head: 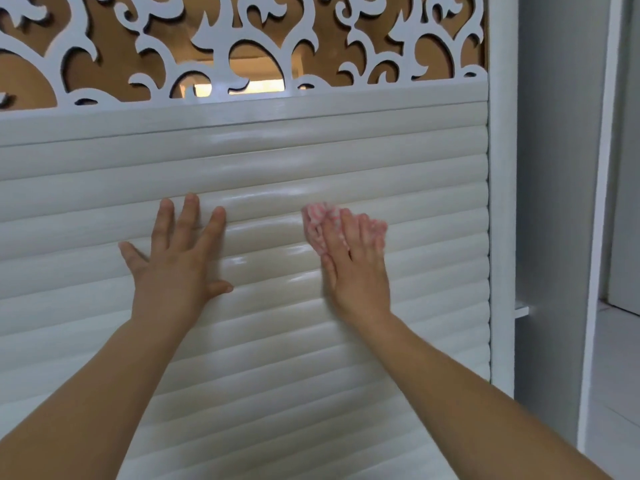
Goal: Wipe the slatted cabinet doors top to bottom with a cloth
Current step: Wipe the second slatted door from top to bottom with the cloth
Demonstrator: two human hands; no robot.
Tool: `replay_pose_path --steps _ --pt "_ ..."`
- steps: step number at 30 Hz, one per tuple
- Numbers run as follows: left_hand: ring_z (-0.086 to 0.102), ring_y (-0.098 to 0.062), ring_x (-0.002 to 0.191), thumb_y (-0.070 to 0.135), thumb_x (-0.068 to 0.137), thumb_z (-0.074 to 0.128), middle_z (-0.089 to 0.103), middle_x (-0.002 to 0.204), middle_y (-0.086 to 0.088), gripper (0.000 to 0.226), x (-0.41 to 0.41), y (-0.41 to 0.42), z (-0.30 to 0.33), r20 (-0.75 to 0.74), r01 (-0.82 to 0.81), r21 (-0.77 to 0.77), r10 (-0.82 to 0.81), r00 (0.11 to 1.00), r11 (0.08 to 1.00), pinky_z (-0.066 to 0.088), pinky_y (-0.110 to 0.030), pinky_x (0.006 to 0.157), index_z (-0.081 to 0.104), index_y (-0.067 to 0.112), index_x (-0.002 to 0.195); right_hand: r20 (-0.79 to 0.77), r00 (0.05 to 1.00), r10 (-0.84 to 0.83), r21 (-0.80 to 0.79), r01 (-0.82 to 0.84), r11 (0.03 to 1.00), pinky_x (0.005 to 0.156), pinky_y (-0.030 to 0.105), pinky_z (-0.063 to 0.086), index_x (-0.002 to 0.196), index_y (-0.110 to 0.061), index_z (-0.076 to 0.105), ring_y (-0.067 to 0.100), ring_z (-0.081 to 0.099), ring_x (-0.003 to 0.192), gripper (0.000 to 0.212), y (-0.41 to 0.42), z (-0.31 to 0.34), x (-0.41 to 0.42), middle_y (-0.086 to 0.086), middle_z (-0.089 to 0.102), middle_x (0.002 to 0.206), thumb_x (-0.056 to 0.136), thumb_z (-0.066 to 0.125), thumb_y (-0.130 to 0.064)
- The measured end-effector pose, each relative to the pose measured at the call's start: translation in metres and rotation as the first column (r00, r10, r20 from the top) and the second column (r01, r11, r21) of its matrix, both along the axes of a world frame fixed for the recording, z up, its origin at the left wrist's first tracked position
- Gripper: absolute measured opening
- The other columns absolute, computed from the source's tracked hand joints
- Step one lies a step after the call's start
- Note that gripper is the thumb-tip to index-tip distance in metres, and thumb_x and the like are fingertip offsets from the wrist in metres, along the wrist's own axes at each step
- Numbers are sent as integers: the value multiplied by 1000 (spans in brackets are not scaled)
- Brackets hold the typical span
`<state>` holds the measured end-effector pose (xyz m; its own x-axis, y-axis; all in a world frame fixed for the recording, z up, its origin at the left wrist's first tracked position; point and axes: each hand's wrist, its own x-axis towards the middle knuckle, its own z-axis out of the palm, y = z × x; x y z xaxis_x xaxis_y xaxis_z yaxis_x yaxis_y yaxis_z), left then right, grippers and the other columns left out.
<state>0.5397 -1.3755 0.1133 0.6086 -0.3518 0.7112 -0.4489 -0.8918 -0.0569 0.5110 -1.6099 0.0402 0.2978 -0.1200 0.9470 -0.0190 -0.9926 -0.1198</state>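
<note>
Cloth (317, 221), pink and white, lay pressed flat against the slatted door (263, 341) under the right hand (356, 268). Its bunched edge showed above and to the left of the fingers (363, 230), with a little more peeking out past the fingertips on the right. Those fingers were extended and held together, palm down on the cloth, pinning it to the slats rather than curling round it. The hand was slightly blurred.

Left hand (176, 258) rested bare on the same door, level with the right and well apart from the cloth. Its fingers were spread wide and flat, thumb out to the right, holding nothing.

Door slats ran horizontally, cream and glossy, with light glinting off several between and above the two hands. Both hands sat in the upper part of the door. Above the slats stood a white cut-out scroll panel (214, 43) with a brown backing behind it. A white frame post (500, 202) closed the door's right edge, and a grey wall (554, 168) lay beyond. Nothing stood between the hands and the slats.

Both forearms reached up from the lower corners, bare, converging toward the door, wrists nearly straight.
</note>
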Motion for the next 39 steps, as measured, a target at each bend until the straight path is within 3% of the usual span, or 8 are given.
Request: replay_pose_path --steps 3,9,14,20,24,30,36,39 --pt "-17 -18 143 42 69 76 -11 158 4 108 0 3 -2 7 -2 1 2 1000 1000 8 -71 104 2 40 148 -20 999 -41 -15 41 999 118 44 10 147 -16 31 32 24 142 51 -44 1 -16 10 30 153 98 35 -30" --pt "-21 -17 142 43 73 73 -16 157 6 105 -3 -2 -1 -14 -15 7 15 1000 1000 6 -69 106 -2 43 147 61 996 -68 620 16 784 118 34 -1 152 -18 7 23 -2 147 53 -100 -6 -44 7 2 160 104 26 -27" --pt "-19 -16 142 40 72 75 -14 157 7 106 -2 -4 -2 -9 12 -18 -12 1000 1000 5 -70 105 0 42 147 194 971 -143 777 -63 627 117 38 2 150 -7 15 31 6 146 52 -50 -20 -18 18 8 157 103 30 -24" --pt "-17 -17 143 39 71 76 -12 157 6 107 0 -3 -3 5 14 -24 -13 1000 1000 6 -71 104 2 40 148 141 990 -10 587 -76 806 116 45 4 145 -1 30 41 19 141 57 54 -51 7 26 23 151 96 29 -29" --pt "-18 -17 142 40 72 74 -13 157 6 106 -1 -3 -4 1 16 -28 -16 1000 999 5 -71 104 0 40 148 74 997 28 204 -43 978 112 58 17 150 -8 18 37 16 143 68 105 -75 19 16 19 155 91 52 -14" --pt "-19 -18 142 42 73 73 -15 157 6 106 -2 -3 -3 3 12 -12 -12 1000 1000 6 -72 104 -3 40 147 -60 994 91 -161 -100 982 115 50 20 143 -16 35 31 28 140 72 90 -81 13 10 38 149 79 67 -12" --pt "-22 -17 141 44 74 72 -19 156 7 106 -2 -7 -2 -6 7 -2 -7 1000 1000 6 -70 105 -6 41 147 -19 999 -36 214 40 976 119 41 9 149 -11 14 26 14 144 57 7 -61 -11 11 20 155 97 34 -23" --pt "-23 -16 141 45 75 71 -20 155 7 106 -2 -9 -3 -9 11 1 -11 1000 1000 5 -70 105 -8 41 147 88 995 -50 625 -16 780 119 33 -1 151 -14 8 24 1 147 53 -17 -46 -17 9 5 159 103 28 -22"
